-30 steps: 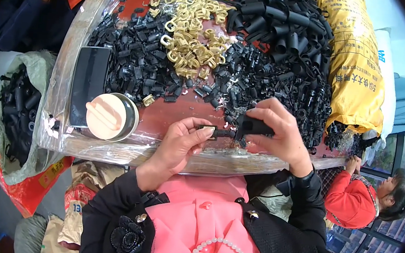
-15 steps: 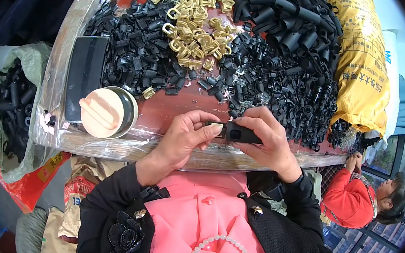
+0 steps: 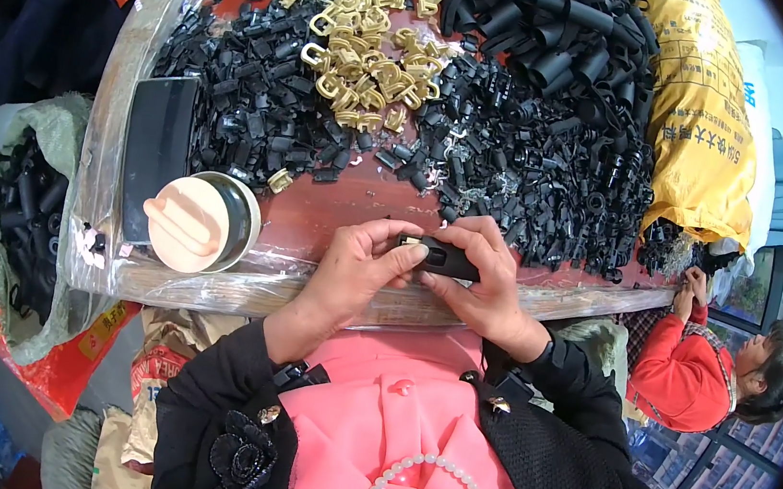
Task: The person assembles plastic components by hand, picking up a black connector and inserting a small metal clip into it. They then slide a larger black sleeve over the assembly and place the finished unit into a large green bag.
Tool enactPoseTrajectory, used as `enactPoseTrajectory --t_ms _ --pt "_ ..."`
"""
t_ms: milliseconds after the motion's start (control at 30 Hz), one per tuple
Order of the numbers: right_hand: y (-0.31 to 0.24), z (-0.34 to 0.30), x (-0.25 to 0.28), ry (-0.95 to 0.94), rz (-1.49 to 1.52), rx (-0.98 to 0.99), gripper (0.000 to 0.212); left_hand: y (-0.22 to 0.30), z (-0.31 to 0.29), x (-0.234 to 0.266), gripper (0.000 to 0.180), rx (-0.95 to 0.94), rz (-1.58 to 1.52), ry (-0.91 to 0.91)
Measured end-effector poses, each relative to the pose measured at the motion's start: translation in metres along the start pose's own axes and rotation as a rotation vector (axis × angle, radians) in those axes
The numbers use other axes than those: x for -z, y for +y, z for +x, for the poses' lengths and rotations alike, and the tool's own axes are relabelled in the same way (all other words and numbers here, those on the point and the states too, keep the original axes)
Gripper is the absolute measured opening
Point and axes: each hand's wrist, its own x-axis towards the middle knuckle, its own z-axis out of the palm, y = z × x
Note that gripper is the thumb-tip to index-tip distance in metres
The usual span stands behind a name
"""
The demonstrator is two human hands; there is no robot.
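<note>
Close to the table's near edge, my left hand point(image 3: 360, 262) and my right hand point(image 3: 486, 282) meet around a black, hollow plastic part point(image 3: 452, 261) with an opening in its side. My right fingers grip its body from above and below. At its left end, my left thumb and forefinger pinch a small black piece with a pale gold bit point(image 3: 407, 241). The two pieces touch; how far one sits inside the other is hidden by my fingers. Beyond my hands lie heaps of small black plastic parts point(image 3: 254, 94) and gold-coloured ring-shaped clips point(image 3: 364, 58).
Large black tubular pieces point(image 3: 551, 31) pile up at the far right beside a yellow sack point(image 3: 701, 116). A round tin with a cream lid point(image 3: 186, 226) and a black box point(image 3: 155, 160) stand at left. An open sack point(image 3: 30, 194) holds black parts. Another person point(image 3: 696, 366) sits at right.
My right hand has moved left with the black plastic part, closing the gap to the small piece in my left hand. The view has shifted slightly.
</note>
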Motion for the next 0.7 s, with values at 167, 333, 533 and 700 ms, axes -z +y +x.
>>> enactPoseTrajectory --t_ms 167,333,533,700 --pt "0.002 -0.001 -0.005 0.018 0.029 -0.036 0.045 -0.004 -0.003 -0.009 0.057 -0.273 0.054 0.013" --pt "0.004 -0.001 0.008 -0.148 0.081 0.026 0.058 -0.009 0.001 -0.001 0.069 -0.23 0.04 -0.039" --pt "0.007 0.01 0.013 -0.254 0.475 -0.027 0.078 -0.004 -0.002 -0.001 0.077 -0.197 0.004 -0.11" --pt "0.018 0.017 0.005 -0.394 0.555 0.066 0.089 -0.005 -0.002 -0.002 0.076 -0.171 -0.042 -0.093"
